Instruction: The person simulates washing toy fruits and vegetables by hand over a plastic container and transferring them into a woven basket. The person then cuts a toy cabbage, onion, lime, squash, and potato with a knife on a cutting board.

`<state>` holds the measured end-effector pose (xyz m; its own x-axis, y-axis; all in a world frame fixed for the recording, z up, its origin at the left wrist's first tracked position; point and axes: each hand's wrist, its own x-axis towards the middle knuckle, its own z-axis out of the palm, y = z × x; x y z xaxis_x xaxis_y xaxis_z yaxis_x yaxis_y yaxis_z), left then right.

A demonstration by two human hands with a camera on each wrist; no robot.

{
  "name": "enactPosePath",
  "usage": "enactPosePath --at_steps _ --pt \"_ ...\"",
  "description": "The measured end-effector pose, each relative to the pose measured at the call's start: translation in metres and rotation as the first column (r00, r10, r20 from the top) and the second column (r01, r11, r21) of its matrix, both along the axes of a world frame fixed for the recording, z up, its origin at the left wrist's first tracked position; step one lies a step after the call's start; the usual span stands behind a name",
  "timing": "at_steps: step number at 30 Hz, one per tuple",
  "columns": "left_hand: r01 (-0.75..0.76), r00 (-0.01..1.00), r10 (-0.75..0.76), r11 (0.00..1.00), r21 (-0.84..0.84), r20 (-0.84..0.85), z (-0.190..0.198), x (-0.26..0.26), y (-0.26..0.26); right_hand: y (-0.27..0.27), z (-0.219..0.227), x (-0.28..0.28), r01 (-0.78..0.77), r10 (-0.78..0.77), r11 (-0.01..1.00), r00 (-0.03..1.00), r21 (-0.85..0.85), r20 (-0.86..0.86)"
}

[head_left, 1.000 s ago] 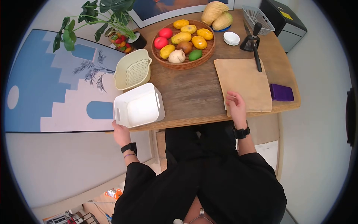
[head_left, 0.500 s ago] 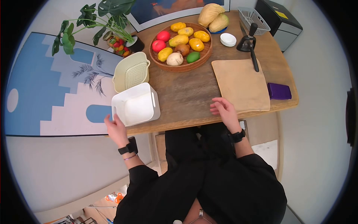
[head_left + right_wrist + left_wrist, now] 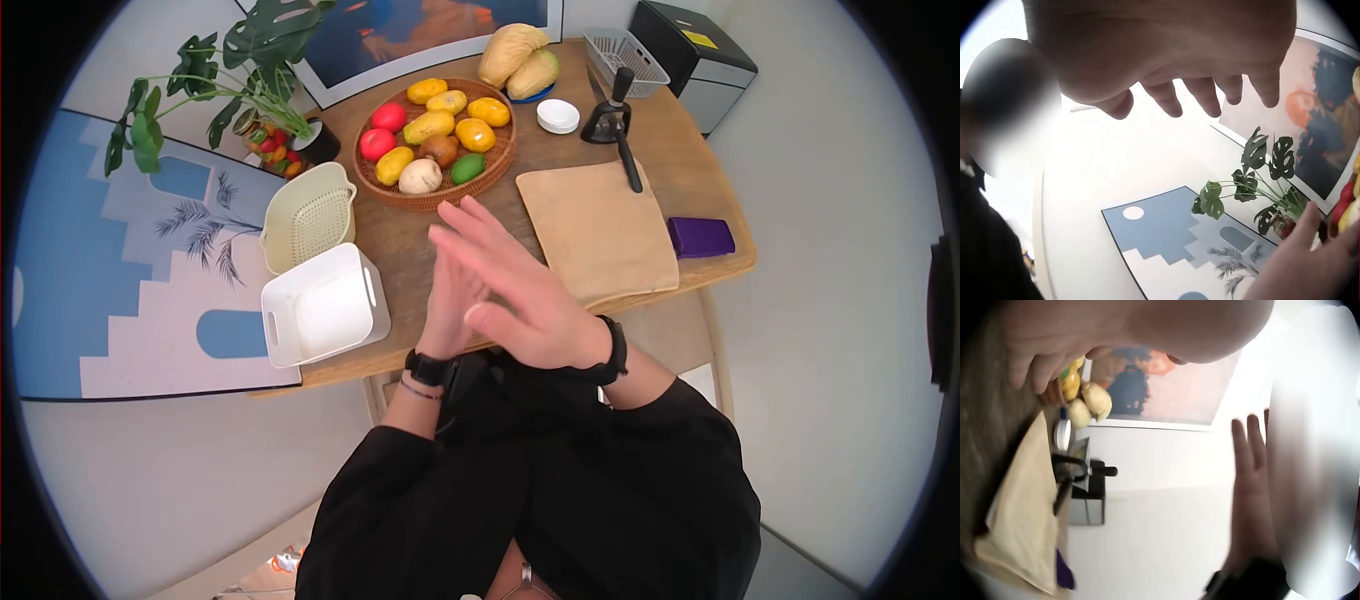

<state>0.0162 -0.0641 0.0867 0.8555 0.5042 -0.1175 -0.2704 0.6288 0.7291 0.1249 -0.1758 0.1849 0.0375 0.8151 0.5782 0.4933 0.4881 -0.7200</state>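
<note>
Both hands are raised above the table's front edge, fingers straight and holding nothing. The right hand (image 3: 525, 295) slants up and left, partly covering the left hand (image 3: 450, 305); whether the palms touch cannot be told. In the left wrist view the right hand (image 3: 1252, 487) stands apart from the left hand (image 3: 1129, 328). The right wrist view shows the right hand (image 3: 1172, 50) above and the left hand (image 3: 1307, 262) low at the right. Left of the hands is a white bin (image 3: 325, 310); right of them lies a tan mat (image 3: 600, 235).
A round wicker basket (image 3: 436, 200) holds fruit and vegetables. Near it are a light green colander (image 3: 308, 215), a potted plant (image 3: 265, 90) and white bowls (image 3: 557, 116). To the right are a black stand (image 3: 606, 122), a purple pouch (image 3: 702, 237) and a grey basket (image 3: 628, 60).
The left hand has left the white bin's side and moved right. The right hand has moved left from the mat. Both now meet or overlap in front of the body, and the head view has shifted.
</note>
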Motion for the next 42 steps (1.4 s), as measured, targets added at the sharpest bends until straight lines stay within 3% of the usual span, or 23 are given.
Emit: enactPosePath --at_steps 1,5,8,9,10,11,13,15,17,18,19,20,23,25,28,31,32,33,34,35,36,39,42 --pt "-0.102 0.995 0.102 0.995 -0.002 -0.024 0.051 0.001 -0.028 0.003 -0.008 -0.001 0.095 -0.099 0.995 0.98 0.032 0.171" --pt "-0.033 0.997 0.05 0.961 -0.276 0.053 0.048 -0.012 -0.029 0.028 -0.1 0.015 0.159 -0.172 0.985 0.855 0.068 0.489" --pt "-0.135 0.963 0.174 0.972 -0.194 0.203 0.059 -0.025 -0.025 0.046 -0.119 0.042 0.275 -0.215 0.952 0.913 -0.134 0.346" --pt "-0.243 0.957 0.228 0.968 0.065 0.181 0.067 -0.023 -0.029 0.049 -0.121 0.04 0.322 -0.342 0.919 0.939 -0.227 -0.05" --pt "-0.248 0.955 0.232 0.967 0.065 0.184 0.062 -0.017 -0.026 0.053 -0.121 0.04 0.327 -0.446 0.887 0.79 -0.327 -0.42" --pt "-0.295 0.944 0.277 0.952 0.078 0.179 0.048 -0.009 -0.02 0.056 -0.123 0.031 0.319 -0.439 0.889 0.796 -0.328 -0.418" --pt "-0.391 0.913 0.371 0.915 0.1 0.17 0.012 0.011 -0.005 0.059 -0.081 -0.02 0.033 -0.007 0.998 0.878 0.045 -0.479" --pt "-0.481 0.872 0.459 0.866 0.134 0.168 -0.007 0.024 0.017 0.047 -0.038 -0.034 0.068 -0.074 0.997 0.979 0.039 0.192" --pt "-0.336 0.942 0.336 0.941 0.048 -0.008 -0.003 0.016 0.053 0.036 0.009 -0.031 -0.523 0.451 0.787 0.849 -0.326 -0.275" --pt "-0.191 0.97 0.176 0.979 -0.076 -0.168 0.0 0.008 0.067 0.032 0.02 -0.029 -0.53 0.462 0.782 0.846 -0.328 -0.265" --pt "-0.099 0.989 0.076 0.977 -0.191 -0.125 0.008 -0.001 0.07 0.028 0.029 -0.028 -0.412 0.434 0.873 0.9 -0.262 0.032" --pt "-0.111 0.989 0.09 0.975 -0.191 -0.12 0.013 -0.007 0.064 0.027 0.033 -0.027 -0.312 0.345 0.938 0.884 -0.152 0.316" --pt "0.046 0.979 0.002 0.971 -0.233 0.203 0.046 -0.023 0.016 0.036 0.014 -0.021 -0.165 0.129 0.986 0.864 0.031 0.486" --pt "-0.051 0.976 0.092 0.977 -0.205 0.198 0.041 -0.015 -0.008 0.054 -0.033 -0.001 -0.143 0.081 0.989 0.707 0.03 0.703" --pt "-0.113 0.969 0.156 0.969 -0.218 0.191 0.041 -0.017 -0.009 0.067 -0.076 0.03 -0.124 0.051 0.988 0.822 0.09 0.567" --pt "-0.045 0.975 0.102 0.96 -0.276 0.199 0.039 -0.029 -0.015 0.066 -0.109 0.04 0.149 -0.142 0.989 0.888 0.019 0.437" --pt "-0.045 0.974 0.104 0.96 -0.277 0.2 0.027 -0.024 -0.012 0.068 -0.118 0.035 0.193 -0.18 0.977 0.976 -0.095 0.126" --pt "-0.202 0.975 0.187 0.971 0.128 0.124 0.01 -0.014 -0.012 0.07 -0.122 0.026 0.192 -0.235 0.957 0.952 -0.217 -0.195" --pt "-0.29 0.953 0.293 0.806 0.516 0.079 0.008 -0.006 -0.016 0.069 -0.119 0.005 0.186 -0.231 0.957 0.953 -0.224 -0.197" --pt "-0.292 0.922 0.384 0.62 0.728 0.043 0.005 -0.001 -0.02 0.068 -0.118 -0.022 -0.019 -0.115 0.969 0.849 -0.248 -0.516" --pt "-0.289 0.922 0.386 0.623 0.727 0.036 -0.002 0.0 -0.014 0.064 -0.117 -0.038 -0.215 -0.02 0.956 0.63 -0.199 -0.776" --pt "-0.283 0.899 0.433 0.684 0.673 -0.061 -0.039 0.002 0.006 0.061 -0.179 -0.025 -0.181 -0.018 0.919 0.867 -0.35 -0.497" --pt "-0.062 0.921 0.244 0.861 0.505 -0.304 -0.091 -0.021 0.009 0.042 -0.2 -0.021 -0.426 0.077 0.748 0.817 -0.509 -0.571"
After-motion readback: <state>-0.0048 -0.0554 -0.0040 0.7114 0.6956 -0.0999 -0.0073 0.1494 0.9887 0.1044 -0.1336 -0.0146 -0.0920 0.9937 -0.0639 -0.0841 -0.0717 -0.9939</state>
